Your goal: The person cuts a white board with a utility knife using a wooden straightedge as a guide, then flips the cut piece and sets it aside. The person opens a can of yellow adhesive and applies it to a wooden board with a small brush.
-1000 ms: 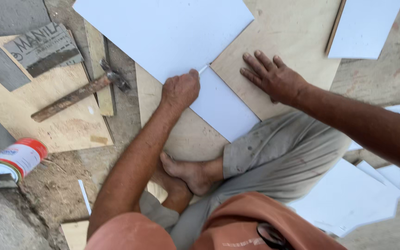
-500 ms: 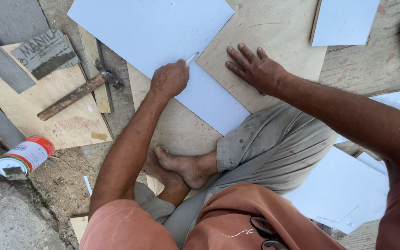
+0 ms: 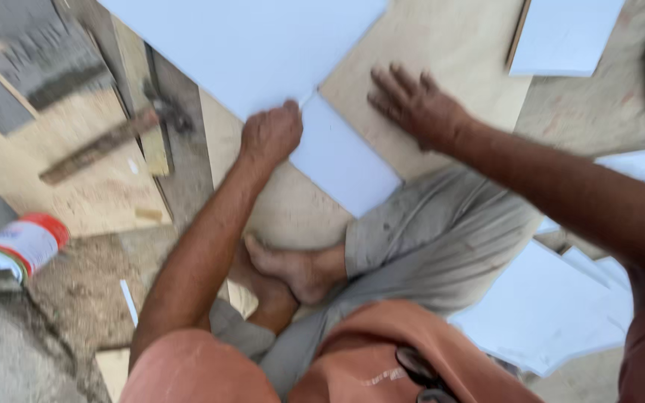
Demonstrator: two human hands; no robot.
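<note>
Across the top centre of the frame a large white sheet is laid on a plywood board, with one corner pointing down toward the middle. A smaller white panel is seen just below that corner, its upper edge meeting the sheet along a narrow seam. At lower right a stack of white sheets is spread on the ground. The person is seated cross-legged, grey trousers and a bare foot visible at centre.

The left hand is closed into a fist at the seam between sheet and panel; a thin pale tip shows above the knuckles, but what is gripped cannot be told. The right hand is pressed flat on the plywood board, fingers spread wide, just right of the panel, holding nothing.

At left of centre a hammer is lying on a wooden offcut, blurred. At the left edge a red-and-white can is lying on its side.
</note>
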